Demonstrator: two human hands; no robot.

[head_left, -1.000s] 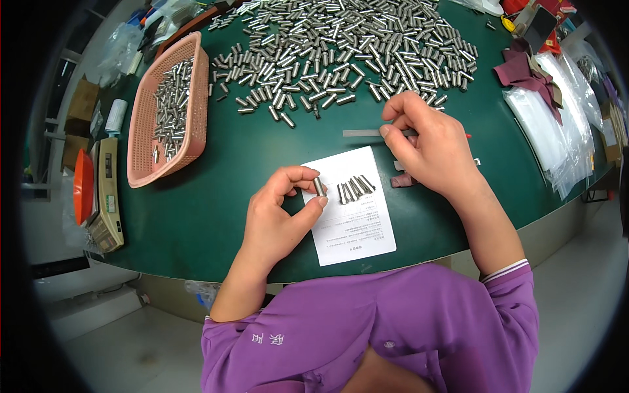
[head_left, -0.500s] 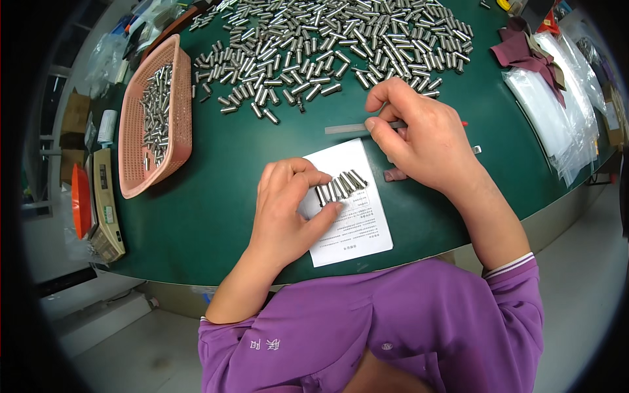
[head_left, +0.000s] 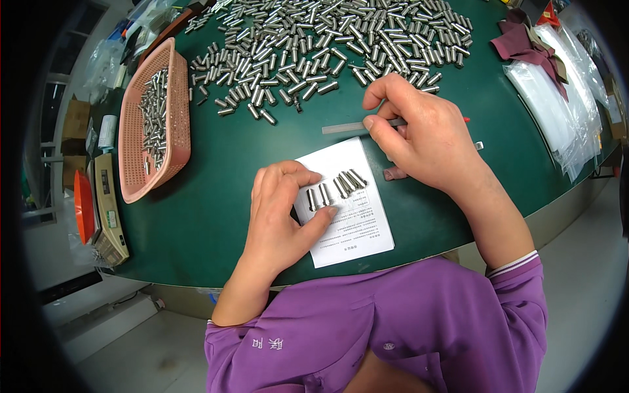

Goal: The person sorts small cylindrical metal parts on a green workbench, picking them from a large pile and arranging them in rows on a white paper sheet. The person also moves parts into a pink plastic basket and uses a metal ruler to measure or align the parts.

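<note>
My left hand rests on a printed white paper sheet. Its thumb and forefinger curve about the two ends of two short metal pins. Just to their right, several more pins lie side by side on the same sheet. Over the table beyond the sheet, my right hand pinches a thin flat grey strip, which sticks out to the left. A small red tip shows on the hand's other side. Under the right palm lies a small pinkish piece, partly covered.
A large heap of metal pins spreads over the far green table. At the left stand a pink basket holding pins and a beige scale with an orange tray. Clear plastic bags and a maroon cloth lie at the right.
My left hand has shifted slightly left, and two pins now stand apart from the rest of the row. The right hand has hardly moved and still pinches the strip.
</note>
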